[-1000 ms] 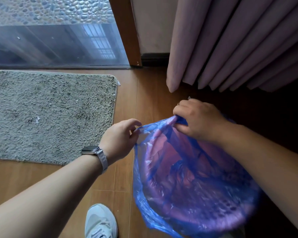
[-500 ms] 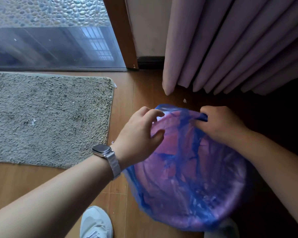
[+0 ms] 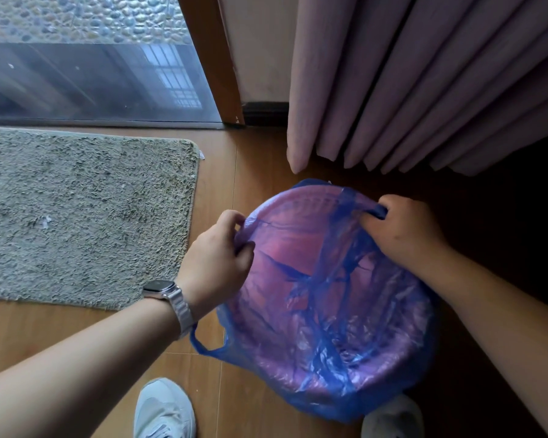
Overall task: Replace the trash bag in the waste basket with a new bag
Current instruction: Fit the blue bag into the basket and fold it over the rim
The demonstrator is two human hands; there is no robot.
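A thin blue trash bag is spread over a round pink waste basket standing on the wood floor; the pink shows through the film. My left hand pinches the bag's edge at the basket's left rim. At the far right rim, my right hand grips a bunched blue handle of the bag. Another bag handle hangs loose off the near left side. The basket's walls are hidden under the bag.
A grey shaggy mat lies on the floor to the left. Pink curtains hang just behind the basket, beside a glass door with a wooden frame. My two pale shoes stand at the bottom edge.
Both hands have spread apart, drawing the bag's mouth wider across the basket rim. The bag now sits lower and covers the far rim, and a loose handle shows on the near left.
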